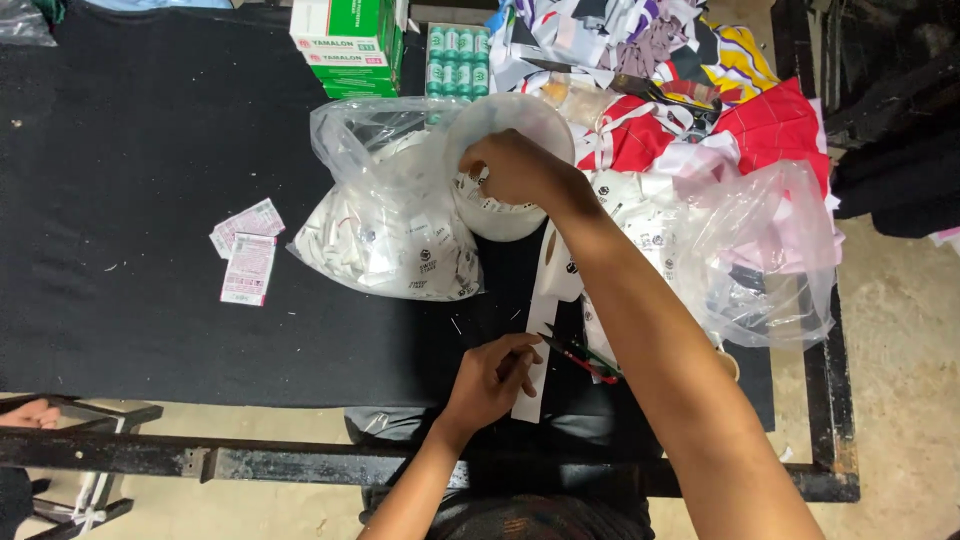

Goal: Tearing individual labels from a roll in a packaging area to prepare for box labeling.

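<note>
Right hand (515, 168) curled over rim of white tub (505, 215), fingers apparently pinching something inside; contents unclear. Left hand (490, 380) loosely closed, pressing white strip (535, 370) onto counter (150, 200). Risk: tub tipping toward plastic bag (385, 215); strip slipping near scissors (585, 358).

Dim scene overall, light from above and slightly right. Black table cover (150, 200) soaks up light, almost no detail in it. Glare on the clear plastic bag (380, 200) and on the second bag (770, 260) at right; the white tub (505, 215) is near blown out. Right forearm (650, 340) is evenly lit, soft shadow under the left hand (490, 380). Mild wide-angle bend at the edges. Top right corner is very dark, murky. Slight compression softness, small print unreadable. Floor is grainy.
</note>
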